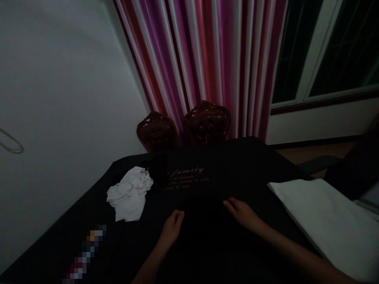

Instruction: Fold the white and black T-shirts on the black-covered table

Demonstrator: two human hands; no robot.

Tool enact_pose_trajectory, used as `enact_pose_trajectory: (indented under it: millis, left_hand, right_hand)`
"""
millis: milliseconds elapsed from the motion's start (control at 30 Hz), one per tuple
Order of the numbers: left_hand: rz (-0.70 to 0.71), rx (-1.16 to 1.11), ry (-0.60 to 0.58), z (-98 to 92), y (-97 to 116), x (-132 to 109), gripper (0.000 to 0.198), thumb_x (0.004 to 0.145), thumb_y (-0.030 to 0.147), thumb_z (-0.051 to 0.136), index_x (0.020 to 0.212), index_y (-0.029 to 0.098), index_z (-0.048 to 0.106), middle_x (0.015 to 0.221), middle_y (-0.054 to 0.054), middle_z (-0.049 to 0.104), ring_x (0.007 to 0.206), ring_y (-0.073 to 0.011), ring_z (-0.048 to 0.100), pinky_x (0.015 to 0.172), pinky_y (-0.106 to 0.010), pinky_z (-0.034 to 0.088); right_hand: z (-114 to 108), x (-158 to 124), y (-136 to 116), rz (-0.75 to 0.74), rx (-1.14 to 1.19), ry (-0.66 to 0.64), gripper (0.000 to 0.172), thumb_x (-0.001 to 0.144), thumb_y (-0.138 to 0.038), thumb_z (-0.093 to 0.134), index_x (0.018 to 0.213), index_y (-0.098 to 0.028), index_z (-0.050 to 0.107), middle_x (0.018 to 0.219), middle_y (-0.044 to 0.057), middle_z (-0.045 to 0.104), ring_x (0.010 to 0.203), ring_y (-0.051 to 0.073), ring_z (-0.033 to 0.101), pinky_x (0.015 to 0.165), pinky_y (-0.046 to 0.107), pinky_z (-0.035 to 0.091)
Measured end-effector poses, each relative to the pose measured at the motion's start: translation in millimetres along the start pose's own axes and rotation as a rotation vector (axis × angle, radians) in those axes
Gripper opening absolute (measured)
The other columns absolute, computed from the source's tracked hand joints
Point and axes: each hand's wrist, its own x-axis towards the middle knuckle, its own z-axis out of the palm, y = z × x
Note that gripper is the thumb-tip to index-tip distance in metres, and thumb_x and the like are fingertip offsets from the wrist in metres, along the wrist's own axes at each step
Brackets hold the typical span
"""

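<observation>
Striped curtains (pixel 204 59) and carved chairs (pixel 208 123) suggest a home.

The bare left forearm (pixel 151 258) rises from the bottom edge, slanting right to a bare left hand (pixel 173 225) with bent fingers bunched near the thumb. The bare right forearm (pixel 291 250), showing more of its length, reaches in from the lower right; its bare right hand (pixel 243 213) points leftward, fingers partly bent. The hands are apart; dimness hides the fingertips' exact closure.

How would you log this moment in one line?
left hand: curled, hold unclear; right hand: hold unclear; dark table: below hands; crumpled white cloth: left; flat white item: right
</observation>
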Motion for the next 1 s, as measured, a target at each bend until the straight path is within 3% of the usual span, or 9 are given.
enact_pose_trajectory:
  millis: [133, 233, 333, 400, 500, 633, 733, 867, 1000]
  left_hand:
    - [-0.195, 0.213, 0.066, 4.2, 13.6, 6.4, 0.063, 0.09, 0.065, 0.023, 0.098, 0.014, 0.059, 0.105, -0.019, 0.068, 0.107, -0.0306, 0.063, 0.093, -0.038, 0.044]
    - [-0.271, 0.295, 0.0, 13.7, 21.8, 7.9, 0.067, 0.088, 0.064, 0.034, 0.111, 0.005, 0.054, 0.119, -0.027, 0.061, 0.118, -0.0359, 0.057, 0.1, -0.042, 0.041]
    - [-0.267, 0.267, 0.0, 26.5, 39.9, 13.5, 0.055, 0.091, 0.049, 0.036, 0.116, 0.001, 0.048, 0.122, -0.029, 0.059, 0.119, -0.0365, 0.056, 0.102, -0.044, 0.04]
    - [-0.205, 0.111, 0.027, 39.7, 62.3, 15.4, 0.045, 0.092, 0.042, 0.036, 0.115, 0.005, 0.047, 0.123, -0.026, 0.059, 0.12, -0.0333, 0.056, 0.103, -0.042, 0.04]
    - [-0.021, -0.227, -0.001, 74.4, 113.5, 8.2, 0.041, 0.09, 0.045, 0.043, 0.116, 0.013, 0.044, 0.127, -0.019, 0.058, 0.123, -0.0275, 0.054, 0.106, -0.039, 0.038]
    - [0.203, -0.632, -0.187, 153.2, 195.8, -14.4, 0.054, 0.084, 0.049, 0.059, 0.12, 0.017, 0.035, 0.131, -0.017, 0.055, 0.122, -0.0227, 0.054, 0.104, -0.033, 0.04]
    - [0.227, -0.794, -0.298, 220.8, 241.8, -31.6, 0.064, 0.08, 0.042, 0.068, 0.123, 0.016, 0.029, 0.133, -0.02, 0.052, 0.121, -0.0207, 0.054, 0.102, -0.028, 0.041]
    - [0.14, -0.765, -0.403, 280.5, 269.2, -49.1, 0.077, 0.077, 0.039, 0.072, 0.133, 0.014, 0.026, 0.133, -0.02, 0.051, 0.123, -0.0221, 0.053, 0.101, -0.027, 0.041]
    - [0.091, -0.66, -0.485, 291.2, 272.5, -59.9, 0.072, 0.084, 0.049, 0.062, 0.139, 0.014, 0.032, 0.134, -0.019, 0.05, 0.118, -0.0277, 0.055, 0.103, -0.043, 0.041]
  right_hand:
    - [24.8, 10.9, 1.6, 0.081, -0.356, 0.125, 0.048, 0.091, -0.057, 0.045, 0.092, -0.012, 0.062, 0.096, 0.018, 0.065, 0.094, 0.032, 0.06, 0.086, 0.042, 0.045]
    - [45.8, 2.3, -8.3, -0.015, -0.293, 0.176, 0.028, 0.086, -0.036, 0.056, 0.101, -0.012, 0.061, 0.107, 0.018, 0.063, 0.107, 0.033, 0.055, 0.098, 0.043, 0.039]
    - [42.5, -2.4, -13.4, -0.03, -0.177, 0.181, 0.02, 0.084, -0.021, 0.053, 0.103, -0.015, 0.057, 0.105, 0.012, 0.064, 0.099, 0.023, 0.06, 0.09, 0.032, 0.045]
    - [17.4, -9.4, -7.7, -0.014, -0.134, 0.219, 0.017, 0.088, -0.023, 0.048, 0.103, -0.018, 0.052, 0.1, 0.008, 0.065, 0.091, 0.018, 0.062, 0.081, 0.027, 0.047]
    - [-53.0, -38.6, 15.1, -0.02, -0.016, 0.371, 0.017, 0.091, -0.034, 0.044, 0.102, -0.021, 0.046, 0.093, 0.005, 0.062, 0.085, 0.018, 0.061, 0.076, 0.029, 0.047]
    - [-170.0, -97.0, 71.5, -0.037, 0.023, 0.605, 0.031, 0.085, -0.051, 0.051, 0.097, -0.024, 0.047, 0.087, 0.002, 0.059, 0.083, 0.021, 0.058, 0.075, 0.034, 0.047]
    - [-231.1, -129.1, 131.1, 0.018, -0.004, 0.713, 0.042, 0.075, -0.059, 0.059, 0.096, -0.024, 0.05, 0.094, 0.004, 0.062, 0.093, 0.024, 0.058, 0.084, 0.037, 0.047]
    - [-247.5, -153.5, 208.1, 0.164, -0.039, 0.674, 0.047, 0.067, -0.063, 0.062, 0.091, -0.023, 0.053, 0.089, 0.006, 0.064, 0.087, 0.027, 0.061, 0.078, 0.038, 0.05]
    - [-227.2, -172.9, 237.2, 0.214, -0.159, 0.628, 0.045, 0.07, -0.065, 0.056, 0.088, -0.024, 0.057, 0.088, 0.009, 0.067, 0.082, 0.029, 0.063, 0.074, 0.041, 0.052]
